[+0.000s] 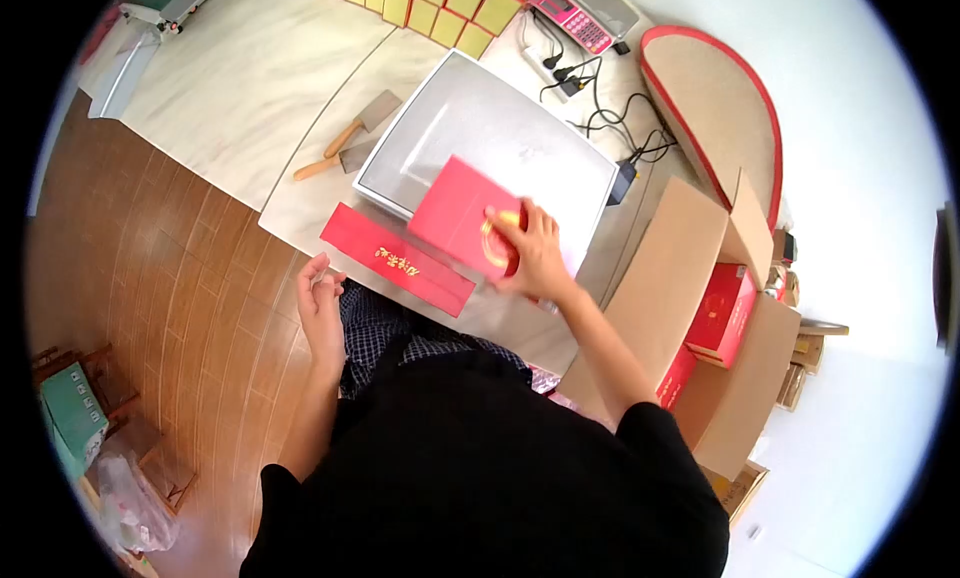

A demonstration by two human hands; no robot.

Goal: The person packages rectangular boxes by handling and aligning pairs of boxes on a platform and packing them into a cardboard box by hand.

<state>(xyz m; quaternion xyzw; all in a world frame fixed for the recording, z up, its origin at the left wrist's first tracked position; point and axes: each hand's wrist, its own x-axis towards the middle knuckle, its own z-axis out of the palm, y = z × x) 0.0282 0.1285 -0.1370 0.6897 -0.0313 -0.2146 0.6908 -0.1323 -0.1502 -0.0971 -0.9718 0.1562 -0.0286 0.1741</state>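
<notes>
On the near side of the white-rimmed rectangular tray with a glossy grey surface [500, 108], the left hand [320, 308] is held beside the table's front edge, its fingers loosely curled, with nothing seen in its grasp. A long flat red strip with gold lettering [400, 260] is laid along the tray's near edge, only a narrow margin of pale marbled tabletop [230, 108] being left between strip and table edge. Over the tray's near edge, a red box with a gold emblem [460, 210] is gripped by the right hand [530, 253], thumb and fingers spread across it; whether the tray is touched by the box cannot be told. To the tray's right, beyond a band of tabletop, an open brown cardboard carton [660, 268] is seen, its flaps raised, with red boxes [722, 313] inside. To the tray's left, two metal-bladed tools with wooden handles [378, 111] are laid close to its rim, a broad stretch of tabletop extending past them. Beyond the tray's far edge, black cables [625, 126] are tangled, and yellow-and-red boxes [430, 8] are stacked.
</notes>
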